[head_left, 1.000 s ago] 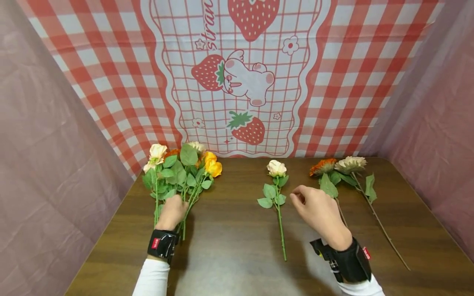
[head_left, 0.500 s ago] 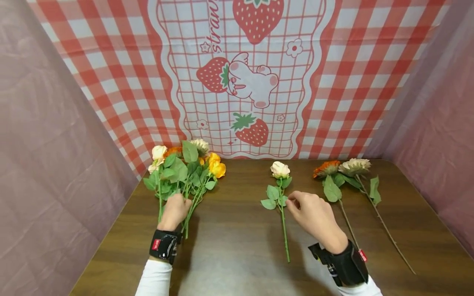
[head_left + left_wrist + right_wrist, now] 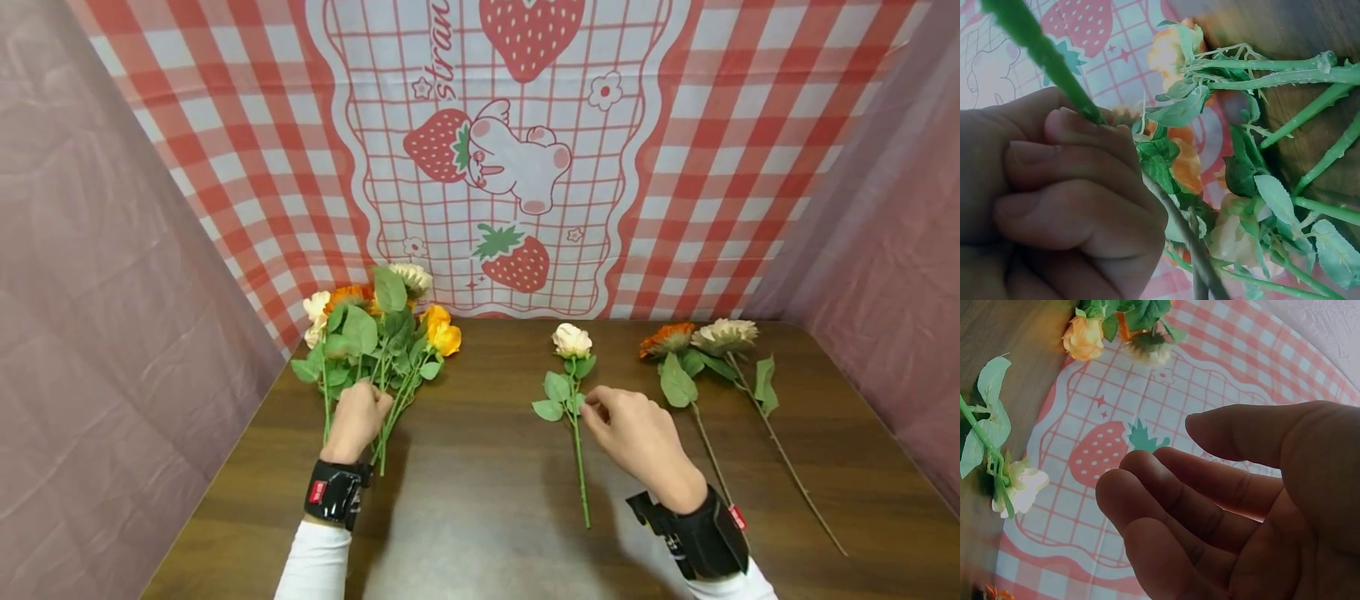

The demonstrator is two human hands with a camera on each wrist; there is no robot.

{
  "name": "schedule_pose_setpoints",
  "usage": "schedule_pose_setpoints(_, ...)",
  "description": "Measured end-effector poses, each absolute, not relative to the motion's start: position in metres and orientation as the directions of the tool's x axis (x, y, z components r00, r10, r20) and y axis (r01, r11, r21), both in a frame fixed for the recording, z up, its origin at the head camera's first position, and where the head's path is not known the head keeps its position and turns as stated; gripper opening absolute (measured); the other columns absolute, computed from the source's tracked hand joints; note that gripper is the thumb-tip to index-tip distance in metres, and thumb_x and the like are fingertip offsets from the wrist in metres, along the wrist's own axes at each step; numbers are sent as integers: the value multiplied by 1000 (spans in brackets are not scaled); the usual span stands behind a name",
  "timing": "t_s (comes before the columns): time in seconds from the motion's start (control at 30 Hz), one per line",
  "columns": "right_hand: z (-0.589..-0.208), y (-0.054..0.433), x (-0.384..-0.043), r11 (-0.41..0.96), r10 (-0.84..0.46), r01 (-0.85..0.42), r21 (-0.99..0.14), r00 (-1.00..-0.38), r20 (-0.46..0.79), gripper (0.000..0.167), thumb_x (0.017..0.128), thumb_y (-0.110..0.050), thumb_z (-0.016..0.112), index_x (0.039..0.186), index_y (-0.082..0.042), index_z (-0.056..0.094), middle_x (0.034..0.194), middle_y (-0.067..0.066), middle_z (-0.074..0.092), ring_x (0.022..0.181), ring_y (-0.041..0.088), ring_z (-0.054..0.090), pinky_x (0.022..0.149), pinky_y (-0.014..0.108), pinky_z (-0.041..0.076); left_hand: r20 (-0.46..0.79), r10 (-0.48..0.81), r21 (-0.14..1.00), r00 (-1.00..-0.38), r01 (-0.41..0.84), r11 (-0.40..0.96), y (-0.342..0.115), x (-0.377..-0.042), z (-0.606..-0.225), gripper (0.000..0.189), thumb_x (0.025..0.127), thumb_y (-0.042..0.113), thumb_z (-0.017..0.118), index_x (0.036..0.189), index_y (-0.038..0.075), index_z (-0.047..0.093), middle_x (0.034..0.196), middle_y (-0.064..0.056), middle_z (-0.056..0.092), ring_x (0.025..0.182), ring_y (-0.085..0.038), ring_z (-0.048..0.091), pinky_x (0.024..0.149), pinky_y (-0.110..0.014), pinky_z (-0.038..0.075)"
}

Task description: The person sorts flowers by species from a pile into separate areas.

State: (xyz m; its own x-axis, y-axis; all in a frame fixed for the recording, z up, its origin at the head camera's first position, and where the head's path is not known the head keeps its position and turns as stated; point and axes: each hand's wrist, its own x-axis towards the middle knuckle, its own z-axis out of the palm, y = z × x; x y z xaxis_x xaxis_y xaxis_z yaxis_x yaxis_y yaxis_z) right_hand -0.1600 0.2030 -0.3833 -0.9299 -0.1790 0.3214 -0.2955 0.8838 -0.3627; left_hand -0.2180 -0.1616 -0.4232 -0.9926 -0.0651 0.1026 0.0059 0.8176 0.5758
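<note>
Green between curled fingers: gripping a stem in the left hand, in plain sight from the left wrist but hidden from the head by the back of that hand. Spotting brown stems past the fist as well, only from that wrist, and being unable to tell whether held or loose. From the head, seeing a bunch of orange, yellow and cream flowers close about the same hand, at the left of the desk.

Holding the right hand, by contrast, half-curved near a cream rose lying mid-desk, with fingertips seeming to overlap its leaves in the head view. Learning more from the right wrist: showing thumb and fingers loosely apart, gripping nothing, with the rose off to the side. At the right of the head view, seeing an orange flower and a white flower lying side by side; catching only a scrap of orange in a corner from the right wrist.
</note>
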Motion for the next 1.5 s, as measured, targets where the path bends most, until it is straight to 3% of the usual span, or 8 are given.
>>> schedule_pose_setpoints(0.23,-382,203,-161,884,-180,-293,-363,-932,314,10,91,-17,69,96,-9,74,72,-2,65,52,6,49,46,29,40,104,-19,511,-994,37,859,-164,-223,-432,40,80,-3,52,49,16,34,45,4,32,42,-13,37,42,-28,33)
schedule_pose_setpoints(0.4,-382,203,-161,885,-178,-289,-365,-935,308,10,92,-17,69,96,-10,74,72,-2,66,53,7,51,46,30,41,131,-6,412,-991,49,910,-167,-227,-445,26,78,-3,57,55,5,48,59,-18,59,54,-31,60,49,-43,48)
schedule_pose_setpoints(0.53,-382,203,-161,884,-184,-293,-365,-934,305,11,92,-18,68,96,-10,74,73,-3,66,54,7,52,47,30,42,139,-35,412,-990,26,911,-171,-226,-451,20,79,-2,58,59,-1,55,69,-28,64,62,-40,65,54,-50,50)
schedule_pose_setpoints(0.77,-383,202,-160,881,-190,-300,-367,-933,307,10,92,-18,68,97,-11,74,73,-4,66,54,6,51,48,30,42,152,-167,424,-974,-88,902,-179,-227,-457,20,91,4,59,97,-14,51,82,-38,63,74,-51,65,60,-57,52)
schedule_pose_setpoints(0.93,-383,203,-159,880,-192,-302,-368,-932,306,10,92,-17,67,97,-11,74,72,-4,65,54,6,50,48,29,41,93,-178,379,-980,-131,916,-183,-228,-460,15,89,3,56,89,-10,63,91,-37,66,79,-51,66,63,-59,52)
schedule_pose_setpoints(1.07,-383,203,-159,880,-190,-298,-371,-934,301,11,92,-17,67,98,-10,74,72,-4,65,54,6,50,48,29,41,112,-167,381,-980,-113,918,-182,-228,-455,16,90,3,53,86,-9,62,89,-37,65,78,-51,66,62,-60,52)
schedule_pose_setpoints(1.33,-385,201,-159,872,-197,-303,-383,-936,292,11,92,-16,67,98,-9,74,73,-3,64,55,5,50,49,29,41,260,-128,429,-957,-4,903,-173,-222,-438,16,93,5,52,80,-4,55,83,-36,64,74,-53,64,57,-60,50)
schedule_pose_setpoints(1.5,-386,199,-159,863,-207,-312,-398,-936,285,10,92,-17,68,98,-10,74,73,-5,65,55,5,51,51,29,43,358,-81,444,-930,93,891,-164,-216,-426,15,94,4,53,81,-3,57,78,-29,65,70,-48,65,58,-57,49)
